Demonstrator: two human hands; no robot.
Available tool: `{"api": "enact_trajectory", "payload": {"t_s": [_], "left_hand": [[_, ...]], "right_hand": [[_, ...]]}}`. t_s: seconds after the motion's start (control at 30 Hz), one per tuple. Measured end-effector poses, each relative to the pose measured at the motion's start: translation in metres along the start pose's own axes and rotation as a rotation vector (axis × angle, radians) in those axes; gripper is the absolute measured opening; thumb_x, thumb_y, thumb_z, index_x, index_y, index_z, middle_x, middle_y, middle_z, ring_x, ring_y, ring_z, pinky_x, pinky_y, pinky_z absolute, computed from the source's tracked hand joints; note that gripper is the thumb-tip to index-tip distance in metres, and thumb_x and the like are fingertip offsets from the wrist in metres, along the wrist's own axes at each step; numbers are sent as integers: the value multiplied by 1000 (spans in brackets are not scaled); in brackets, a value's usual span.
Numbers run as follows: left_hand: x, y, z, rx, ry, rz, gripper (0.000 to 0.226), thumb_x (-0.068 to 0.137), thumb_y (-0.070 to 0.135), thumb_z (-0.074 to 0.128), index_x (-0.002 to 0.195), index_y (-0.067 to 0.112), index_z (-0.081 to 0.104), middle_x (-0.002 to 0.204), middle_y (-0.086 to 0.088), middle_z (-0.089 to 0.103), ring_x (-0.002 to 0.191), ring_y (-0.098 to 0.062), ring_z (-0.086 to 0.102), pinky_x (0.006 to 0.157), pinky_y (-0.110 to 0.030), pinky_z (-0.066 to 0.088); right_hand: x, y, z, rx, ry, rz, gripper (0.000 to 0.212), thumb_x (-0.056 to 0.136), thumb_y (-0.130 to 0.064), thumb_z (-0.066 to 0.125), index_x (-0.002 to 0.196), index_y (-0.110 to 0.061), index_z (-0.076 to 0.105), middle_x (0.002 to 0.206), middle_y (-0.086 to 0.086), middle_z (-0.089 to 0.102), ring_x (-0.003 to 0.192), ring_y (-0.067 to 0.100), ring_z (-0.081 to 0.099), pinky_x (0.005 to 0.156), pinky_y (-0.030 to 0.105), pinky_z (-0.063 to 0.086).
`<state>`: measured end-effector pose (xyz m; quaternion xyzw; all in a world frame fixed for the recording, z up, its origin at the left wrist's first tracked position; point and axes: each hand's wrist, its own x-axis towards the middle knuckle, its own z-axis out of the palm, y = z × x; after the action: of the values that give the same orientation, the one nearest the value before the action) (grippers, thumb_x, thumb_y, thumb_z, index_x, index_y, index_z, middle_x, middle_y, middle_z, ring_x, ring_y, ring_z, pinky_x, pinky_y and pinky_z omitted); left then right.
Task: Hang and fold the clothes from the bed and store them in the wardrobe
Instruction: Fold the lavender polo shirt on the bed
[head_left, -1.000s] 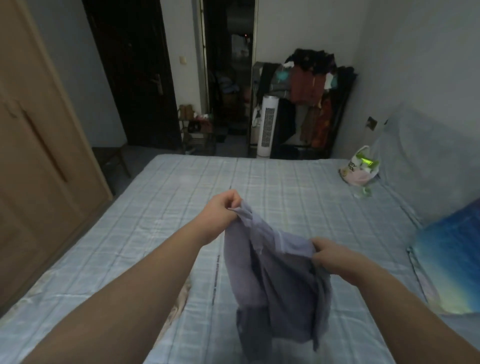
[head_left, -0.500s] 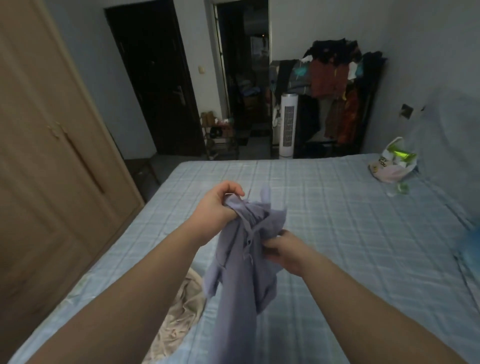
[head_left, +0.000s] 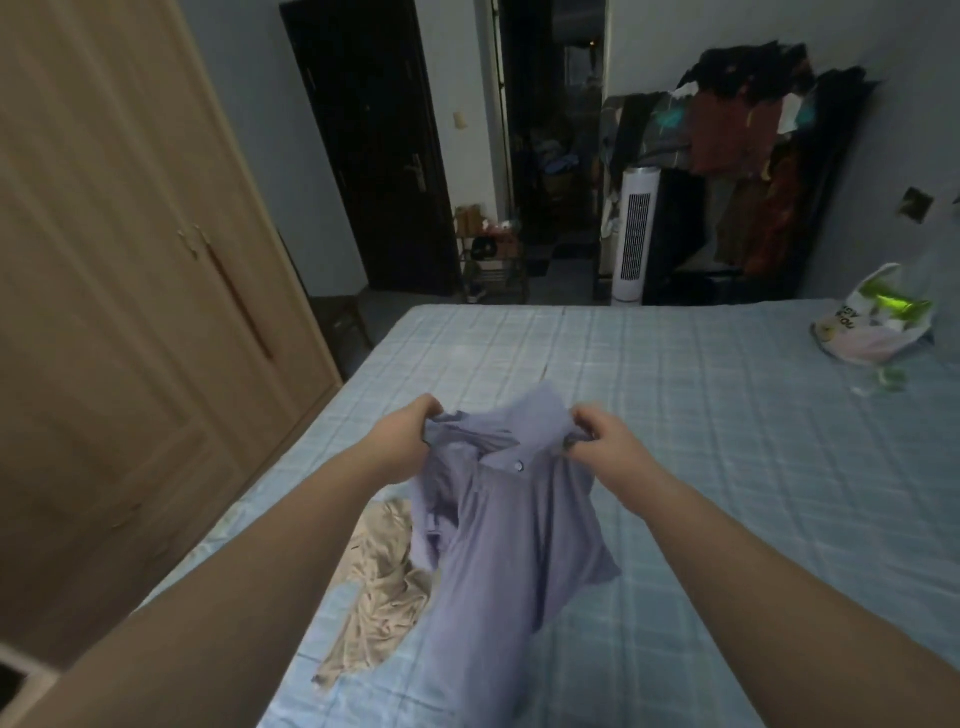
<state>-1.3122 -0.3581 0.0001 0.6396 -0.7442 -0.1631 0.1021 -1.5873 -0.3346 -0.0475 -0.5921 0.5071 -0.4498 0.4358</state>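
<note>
Left hand (head_left: 402, 436) and right hand (head_left: 605, 439), apart, pinch the lilac button shirt (head_left: 498, 525) at its shoulders, probably to square it; beige garment (head_left: 374, 587) at 7 o'clock.

wardrobe (head_left: 130, 312) left of bed (head_left: 675, 467) | bag (head_left: 872, 327) on bed, far right

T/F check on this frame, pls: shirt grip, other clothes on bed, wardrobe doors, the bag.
1. Both hands grip the purple shirt near its collar: left hand, right hand. True.
2. The shirt lies flat on the bed. False: it hangs from the hands.
3. A beige garment lies crumpled on the bed, left of the shirt. True.
4. The wardrobe doors are open. False: they are closed.
5. A plastic bag sits on the bed's far right. True.
</note>
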Motion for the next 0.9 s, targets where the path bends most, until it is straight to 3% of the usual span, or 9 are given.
{"api": "enact_trajectory", "payload": {"t_s": [0.13, 0.27, 0.33, 0.43, 0.5, 0.57, 0.67, 0.73, 0.9], "left_hand": [[-13, -9, -2, -377, 106, 65, 28, 81, 11, 57, 95, 34, 49, 88, 3, 59, 74, -16, 52, 58, -24, 41], [-27, -12, -15, -566, 83, 58, 62, 68, 31, 76, 120, 51, 49, 122, 8, 54, 101, -11, 59, 78, -20, 49], [-33, -15, -22, -509, 26, 59, 81, 67, 34, 84, 135, 48, 42, 135, 9, 46, 116, -14, 52, 91, -25, 44], [-48, -18, -40, -354, -141, 87, 92, 67, 38, 85, 144, 44, 36, 132, 15, 47, 116, -11, 51, 93, -23, 39], [-61, -19, -52, -151, -259, 133, 76, 70, 41, 82, 134, 44, 41, 121, 19, 53, 104, -3, 54, 86, -22, 40], [-74, -15, -63, 88, -346, 168, 56, 74, 45, 78, 120, 41, 47, 118, 11, 58, 100, -8, 56, 88, -30, 45], [-94, -9, -76, 240, -327, 206, 48, 79, 48, 75, 116, 35, 48, 119, 4, 59, 102, -17, 57, 92, -37, 47], [-111, -11, -84, 80, -262, 209, 52, 78, 50, 76, 119, 35, 49, 117, 7, 59, 101, -13, 57, 89, -33, 47], [-163, -34, -89, -487, -265, 216, 89, 60, 59, 85, 133, 40, 40, 121, 13, 58, 107, -5, 60, 84, -22, 50]], "right_hand": [[-4, -23, -23, -198, -14, -134, 18, 81, 6, 63, 78, -10, 56, 71, -5, 53, 66, 5, 44, 60, 23, 37], [-17, -52, -42, -374, 27, -168, 21, 80, 1, 57, 77, -20, 51, 70, -11, 52, 63, -3, 43, 60, 23, 36], [-26, -65, -46, -444, 17, -170, 26, 79, 0, 53, 74, -25, 47, 68, -14, 50, 60, -3, 42, 58, 22, 35], [-41, -86, -47, -619, -3, -190, 33, 77, 1, 52, 71, -30, 41, 64, -14, 51, 59, -2, 44, 53, 17, 34], [-55, -96, -45, -815, -29, -195, 34, 78, -2, 54, 74, -31, 38, 69, -8, 51, 64, 4, 48, 58, 28, 39], [-72, -103, -42, -995, -55, -186, 35, 80, -8, 56, 75, -36, 34, 71, -4, 50, 67, 17, 50, 61, 38, 44], [-105, -113, -35, -1147, 16, -156, 26, 87, -23, 57, 88, -41, 39, 76, -11, 53, 70, 14, 54, 64, 38, 49], [-126, -123, -32, -1179, 42, -125, 18, 90, -25, 57, 98, -39, 49, 81, -13, 54, 77, 14, 54, 66, 33, 43], [-177, -148, -27, -1130, 63, -92, 13, 85, -9, 57, 90, -18, 65, 89, 1, 62, 85, 21, 55, 69, 34, 40]]}}
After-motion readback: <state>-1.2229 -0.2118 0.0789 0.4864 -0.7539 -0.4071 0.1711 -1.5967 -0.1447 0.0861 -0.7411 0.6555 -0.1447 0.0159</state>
